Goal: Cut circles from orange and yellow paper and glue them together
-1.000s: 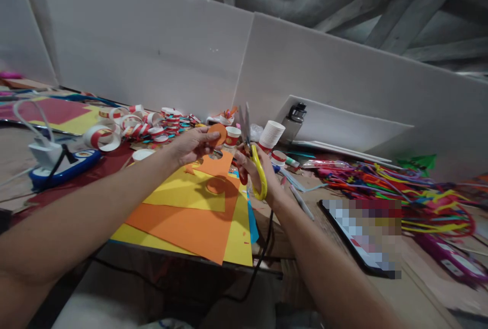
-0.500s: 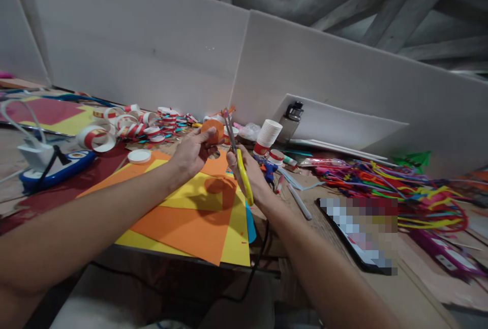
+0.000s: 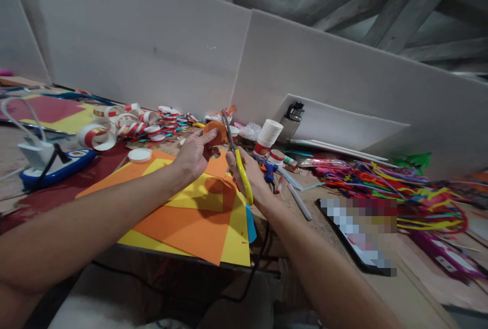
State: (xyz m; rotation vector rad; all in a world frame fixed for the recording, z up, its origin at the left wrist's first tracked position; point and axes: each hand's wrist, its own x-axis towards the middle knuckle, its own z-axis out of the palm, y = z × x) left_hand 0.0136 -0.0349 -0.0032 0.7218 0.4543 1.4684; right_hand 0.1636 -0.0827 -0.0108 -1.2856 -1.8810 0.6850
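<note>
My left hand (image 3: pixel 195 152) pinches a round piece of orange paper (image 3: pixel 215 132) between thumb and fingers, held up above the table. Closed around the yellow handles of a pair of scissors (image 3: pixel 244 179), my right hand (image 3: pixel 247 169) is just to the right of it. The blades point up and away, close beside the paper's right edge; whether they touch it I cannot tell. Below both hands lie overlapping orange sheets (image 3: pixel 186 227) and yellow sheets (image 3: pixel 234 245). A white round disc (image 3: pixel 139 155) rests at their upper left.
Stacked paper cups (image 3: pixel 268 136) and a dark bottle (image 3: pixel 292 123) stand behind my right hand. Cut cup rings (image 3: pixel 97 137) and a blue power strip (image 3: pixel 57 169) lie left. A blue glue gun (image 3: pixel 270 170), a phone (image 3: pixel 354 237) and colourful pipe cleaners (image 3: pixel 396 181) are right.
The orange paper has shifted slightly right and tilted in my left hand. The scissor blades look closer together than before. My right hand has barely moved.
</note>
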